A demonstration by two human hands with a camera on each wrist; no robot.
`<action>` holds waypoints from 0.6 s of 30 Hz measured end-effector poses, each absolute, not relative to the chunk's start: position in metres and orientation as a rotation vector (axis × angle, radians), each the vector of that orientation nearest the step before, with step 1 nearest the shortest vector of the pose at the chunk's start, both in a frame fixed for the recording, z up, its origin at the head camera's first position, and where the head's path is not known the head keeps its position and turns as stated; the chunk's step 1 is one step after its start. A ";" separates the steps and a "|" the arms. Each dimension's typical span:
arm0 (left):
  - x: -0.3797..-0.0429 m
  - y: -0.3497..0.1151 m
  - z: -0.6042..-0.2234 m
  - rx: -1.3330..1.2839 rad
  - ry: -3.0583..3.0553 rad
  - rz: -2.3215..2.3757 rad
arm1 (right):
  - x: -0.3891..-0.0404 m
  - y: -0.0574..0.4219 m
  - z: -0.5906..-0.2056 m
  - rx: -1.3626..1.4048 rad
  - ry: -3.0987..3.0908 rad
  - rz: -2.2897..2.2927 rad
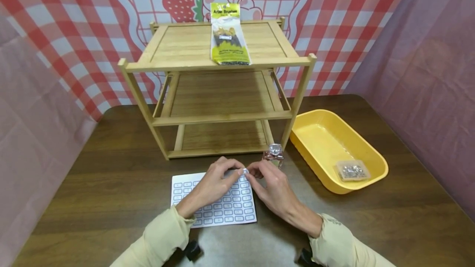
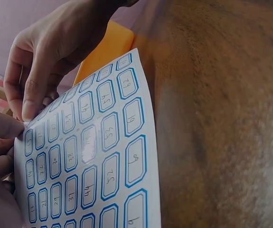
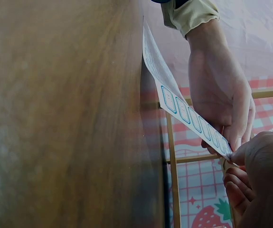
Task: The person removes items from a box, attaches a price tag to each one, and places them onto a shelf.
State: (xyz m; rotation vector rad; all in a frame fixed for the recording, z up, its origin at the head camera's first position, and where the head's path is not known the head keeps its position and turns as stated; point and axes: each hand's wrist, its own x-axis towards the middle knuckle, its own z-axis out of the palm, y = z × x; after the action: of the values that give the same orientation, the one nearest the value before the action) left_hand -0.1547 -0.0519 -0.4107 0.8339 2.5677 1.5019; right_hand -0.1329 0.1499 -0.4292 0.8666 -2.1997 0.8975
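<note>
A white sheet of label stickers (image 1: 222, 213) with blue borders and handwritten numbers lies in front of the rack, its far right corner raised. My left hand (image 1: 211, 184) reaches across the sheet and holds it near that corner, thumb on top. From the right, my right hand (image 1: 274, 186) pinches the very corner, fingertips close to the left thumb. In the right wrist view the label sheet (image 3: 186, 111) slopes up from the table to both hands. The left wrist view shows the numbered labels (image 2: 110, 130) close up, with the right thumb and fingers at the sheet's edge.
A small pink glass bottle (image 1: 273, 155) stands just beyond the right hand. Behind is a three-tier wooden rack (image 1: 222, 117) with an Artist Brushes packet (image 1: 230, 36) on top. To the right sits a yellow tray (image 1: 315, 135) holding a clear box of small metal pieces (image 1: 352, 171).
</note>
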 end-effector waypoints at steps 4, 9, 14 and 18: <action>-0.155 -0.052 -0.411 0.837 2.561 1.500 | -0.133 0.150 -0.430 0.865 -2.210 0.914; -0.154 -0.052 -0.411 0.836 2.555 1.493 | -0.133 0.150 -0.429 0.854 -2.237 0.952; -0.154 -0.052 -0.411 0.846 2.557 1.491 | -0.132 0.149 -0.426 0.801 -2.297 1.063; -0.155 -0.054 -0.412 0.885 2.562 1.474 | -0.131 0.149 -0.424 0.757 -2.347 1.145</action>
State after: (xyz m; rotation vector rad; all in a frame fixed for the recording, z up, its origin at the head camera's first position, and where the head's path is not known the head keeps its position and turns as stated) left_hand -0.1547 -0.0537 -0.4123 0.8847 2.5621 1.4740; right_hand -0.1308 0.1494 -0.4240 0.7574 -2.3474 1.1446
